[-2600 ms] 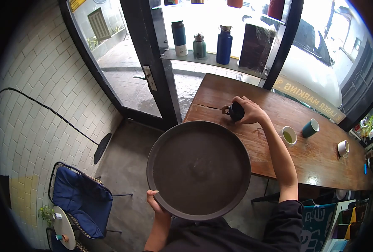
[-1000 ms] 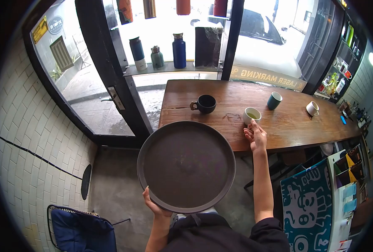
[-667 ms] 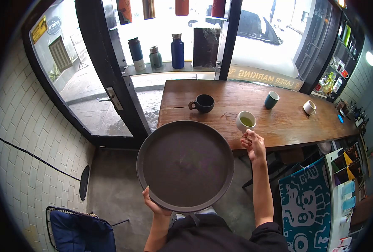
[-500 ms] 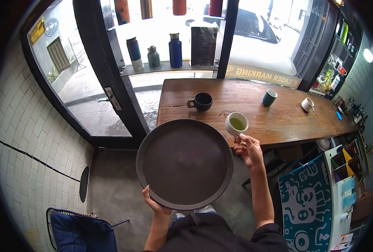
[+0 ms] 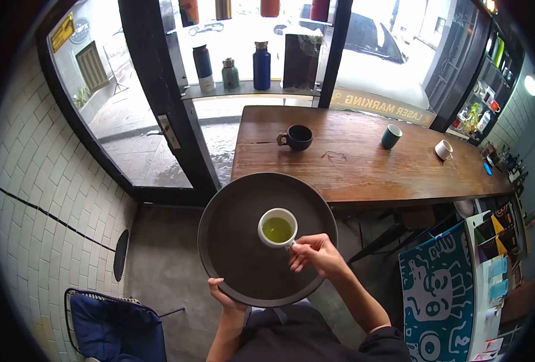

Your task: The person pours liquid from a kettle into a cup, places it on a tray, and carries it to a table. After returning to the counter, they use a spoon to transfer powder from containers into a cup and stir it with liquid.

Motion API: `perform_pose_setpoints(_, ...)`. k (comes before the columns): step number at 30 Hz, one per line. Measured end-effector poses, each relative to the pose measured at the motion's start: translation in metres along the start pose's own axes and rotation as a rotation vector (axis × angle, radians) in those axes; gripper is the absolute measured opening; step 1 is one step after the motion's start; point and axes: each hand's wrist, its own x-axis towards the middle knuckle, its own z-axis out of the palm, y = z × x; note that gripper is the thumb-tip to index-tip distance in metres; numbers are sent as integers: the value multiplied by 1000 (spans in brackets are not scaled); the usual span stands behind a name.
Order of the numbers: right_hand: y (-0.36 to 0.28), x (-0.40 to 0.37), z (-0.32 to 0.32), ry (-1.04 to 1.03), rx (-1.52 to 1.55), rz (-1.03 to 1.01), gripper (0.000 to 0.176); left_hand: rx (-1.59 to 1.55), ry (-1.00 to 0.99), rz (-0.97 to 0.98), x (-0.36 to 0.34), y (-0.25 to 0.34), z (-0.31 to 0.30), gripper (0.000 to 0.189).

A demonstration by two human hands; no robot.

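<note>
My left hand (image 5: 224, 295) grips the near left rim of a round dark brown serving tray (image 5: 237, 265), thumb on top and the other fingers hidden beneath. Over the middle of that tray is a white cup (image 5: 277, 244) with green liquid (image 5: 277, 230) inside. The fingers of my right hand (image 5: 315, 253) are pinched on the cup's handle, at its lower right side. On the wooden table beyond stand a black mug (image 5: 298, 140) with a knobbly brown handle, a dark green cup (image 5: 391, 137) and a tilted-looking small white cup (image 5: 443, 149).
The wooden table (image 5: 358, 175) runs along the window, past the tray's far edge. A glass door (image 5: 168, 130) is at the left. Several bottles (image 5: 261, 65) line a glass shelf. A navy chair (image 5: 116, 329) stands lower left, a teal patterned cloth (image 5: 439, 289) hangs right.
My right hand has brought the white cup from beside the table's front edge leftward and nearer, over the tray. My left hand still grips the tray; the view has shifted slightly.
</note>
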Motion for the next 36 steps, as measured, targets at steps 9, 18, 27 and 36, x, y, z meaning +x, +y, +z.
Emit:
perform_pose_setpoints(9, 47, -11, 31, -152, -41, 123, 25, 202, 156, 203, -64, 5, -49, 67)
perform_pose_setpoints(18, 99, -16, 61, -340, -207, 371, 25, -19, 146, 217, -118, 18, -87, 69)
perform_pose_setpoints(27, 186, -12, 58, -579, -267, 458, 32, -193, 331, 409, -153, -17, -163, 72)
perform_pose_setpoints(36, 223, 0, -15, -566, -285, 568, 27, -477, 375, 424, -188, -110, -277, 61)
